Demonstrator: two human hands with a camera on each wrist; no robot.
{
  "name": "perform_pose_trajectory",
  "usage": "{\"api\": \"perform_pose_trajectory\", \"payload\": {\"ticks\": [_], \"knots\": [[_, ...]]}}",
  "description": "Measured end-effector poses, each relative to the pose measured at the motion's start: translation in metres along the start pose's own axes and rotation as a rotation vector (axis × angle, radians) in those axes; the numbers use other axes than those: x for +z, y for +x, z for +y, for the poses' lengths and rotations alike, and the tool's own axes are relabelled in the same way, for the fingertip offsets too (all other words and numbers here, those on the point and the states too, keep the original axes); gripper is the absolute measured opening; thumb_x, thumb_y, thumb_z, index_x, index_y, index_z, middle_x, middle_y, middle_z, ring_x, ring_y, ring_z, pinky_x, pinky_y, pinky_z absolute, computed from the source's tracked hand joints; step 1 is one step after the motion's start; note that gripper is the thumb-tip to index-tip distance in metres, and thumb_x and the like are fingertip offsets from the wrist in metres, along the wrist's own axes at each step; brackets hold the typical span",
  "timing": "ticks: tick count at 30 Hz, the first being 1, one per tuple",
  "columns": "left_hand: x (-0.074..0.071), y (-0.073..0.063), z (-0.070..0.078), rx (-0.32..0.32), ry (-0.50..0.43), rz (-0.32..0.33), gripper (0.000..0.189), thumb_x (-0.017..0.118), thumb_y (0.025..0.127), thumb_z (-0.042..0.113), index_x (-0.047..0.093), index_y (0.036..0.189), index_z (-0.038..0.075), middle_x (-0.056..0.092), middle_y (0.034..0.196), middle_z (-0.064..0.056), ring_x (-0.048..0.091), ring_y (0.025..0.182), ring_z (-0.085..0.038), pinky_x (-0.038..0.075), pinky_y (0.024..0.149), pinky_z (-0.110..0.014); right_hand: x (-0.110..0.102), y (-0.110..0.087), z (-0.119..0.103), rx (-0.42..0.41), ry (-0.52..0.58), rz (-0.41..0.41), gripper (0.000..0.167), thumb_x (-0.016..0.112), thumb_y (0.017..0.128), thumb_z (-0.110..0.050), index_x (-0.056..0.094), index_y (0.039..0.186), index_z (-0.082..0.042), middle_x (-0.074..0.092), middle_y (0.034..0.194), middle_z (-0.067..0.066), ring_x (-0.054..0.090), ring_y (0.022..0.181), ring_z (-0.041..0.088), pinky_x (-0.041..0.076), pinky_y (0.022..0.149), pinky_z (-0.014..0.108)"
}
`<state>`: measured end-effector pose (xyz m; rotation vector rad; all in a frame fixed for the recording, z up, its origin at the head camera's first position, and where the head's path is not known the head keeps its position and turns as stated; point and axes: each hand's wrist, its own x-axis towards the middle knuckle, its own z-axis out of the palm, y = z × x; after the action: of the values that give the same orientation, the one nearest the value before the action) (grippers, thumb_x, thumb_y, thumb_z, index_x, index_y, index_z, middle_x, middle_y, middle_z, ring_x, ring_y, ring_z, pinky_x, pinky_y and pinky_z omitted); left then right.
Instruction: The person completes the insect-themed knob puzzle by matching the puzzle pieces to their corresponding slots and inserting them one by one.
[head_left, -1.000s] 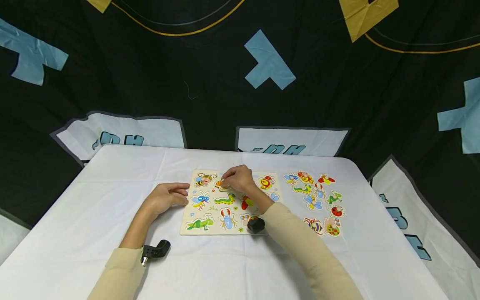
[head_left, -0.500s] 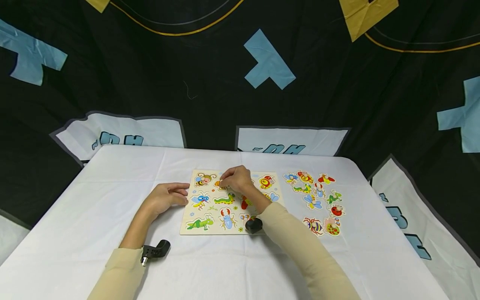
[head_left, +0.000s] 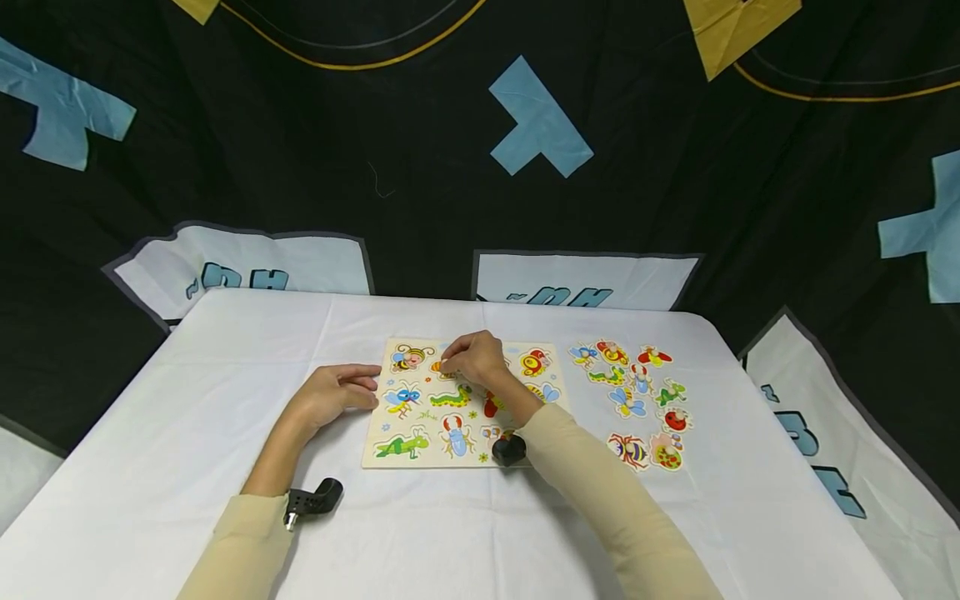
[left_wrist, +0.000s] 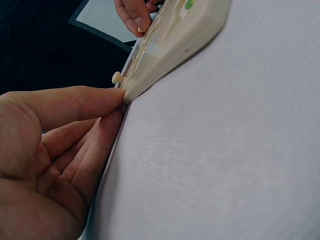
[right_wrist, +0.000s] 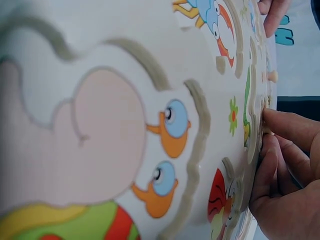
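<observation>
A wooden peg puzzle board [head_left: 416,417] printed with insects lies on the white table. My right hand [head_left: 476,358] is over its top row and pinches the small knob of an orange-striped puzzle piece [head_left: 437,367], which the fingers partly cover. In the right wrist view, thumb and fingers [right_wrist: 295,150] meet at that knob, low against the board. My left hand [head_left: 330,398] touches the board's left edge with thumb and fingertips, also visible in the left wrist view [left_wrist: 85,107]. The bee piece [head_left: 408,358] sits at the top left corner, its knob [left_wrist: 118,77] standing up.
Several loose insect pieces lie right of the board, among them a spider [head_left: 628,451], a ladybird [head_left: 675,419] and a green caterpillar [head_left: 607,376]. White cloth [head_left: 420,533] covers the table. A black curtain [head_left: 420,183] hangs behind it.
The orange-striped piece looked slightly raised a second ago and now lies lower against the board. My right hand has shifted only slightly; the left hand stays at the board's edge.
</observation>
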<state>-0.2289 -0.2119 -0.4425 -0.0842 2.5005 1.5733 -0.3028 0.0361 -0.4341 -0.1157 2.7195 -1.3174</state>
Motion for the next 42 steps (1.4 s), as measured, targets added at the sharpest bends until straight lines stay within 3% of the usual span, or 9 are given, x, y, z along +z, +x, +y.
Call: {"api": "perform_pose_trajectory", "payload": {"ticks": [16, 27, 31, 37, 42], "knots": [[0.0, 0.0, 0.0, -0.003, -0.006, 0.0, 0.063, 0.08, 0.08, 0.007, 0.06, 0.139, 0.004, 0.07, 0.113, -0.012, 0.063, 0.092, -0.013, 0.048, 0.079, -0.021, 0.0, 0.0, 0.0, -0.006, -0.011, -0.013, 0.008, 0.086, 0.079, -0.018, 0.079, 0.081, -0.014, 0.073, 0.078, -0.001, 0.059, 0.084, 0.016, 0.044, 0.069, 0.026], [0.0, 0.001, -0.003, 0.028, 0.001, -0.001, 0.061, 0.08, 0.079, 0.007, 0.061, 0.138, 0.003, 0.071, 0.112, -0.014, 0.065, 0.091, -0.011, 0.049, 0.078, -0.019, -0.002, -0.001, 0.002, 0.062, 0.055, -0.012, 0.013, 0.088, 0.077, -0.021, 0.082, 0.088, -0.017, 0.076, 0.088, -0.002, 0.063, 0.093, 0.018, 0.05, 0.083, 0.031], [0.001, 0.001, -0.004, 0.022, 0.008, 0.004, 0.061, 0.08, 0.079, 0.007, 0.062, 0.138, 0.004, 0.071, 0.112, -0.013, 0.064, 0.092, -0.012, 0.048, 0.08, -0.02, -0.009, -0.001, 0.005, 0.08, 0.097, -0.013, 0.015, 0.088, 0.078, -0.021, 0.082, 0.091, -0.016, 0.077, 0.093, -0.002, 0.063, 0.095, 0.017, 0.049, 0.078, 0.029], [0.002, 0.001, -0.003, 0.019, 0.002, 0.004, 0.061, 0.079, 0.079, 0.006, 0.062, 0.138, 0.003, 0.07, 0.112, -0.013, 0.064, 0.092, -0.013, 0.049, 0.079, -0.02, -0.026, -0.002, 0.009, 0.078, 0.104, -0.001, 0.016, 0.085, 0.08, -0.018, 0.082, 0.095, -0.013, 0.076, 0.084, 0.002, 0.063, 0.074, 0.017, 0.046, 0.06, 0.023], [0.0, 0.0, -0.002, 0.021, 0.012, 0.006, 0.061, 0.079, 0.079, 0.006, 0.062, 0.138, 0.004, 0.07, 0.112, -0.013, 0.064, 0.092, -0.013, 0.049, 0.079, -0.02, -0.041, -0.004, 0.01, 0.083, 0.062, 0.023, 0.018, 0.085, 0.08, -0.022, 0.082, 0.096, -0.015, 0.076, 0.085, 0.0, 0.064, 0.082, 0.018, 0.048, 0.067, 0.027]]}}
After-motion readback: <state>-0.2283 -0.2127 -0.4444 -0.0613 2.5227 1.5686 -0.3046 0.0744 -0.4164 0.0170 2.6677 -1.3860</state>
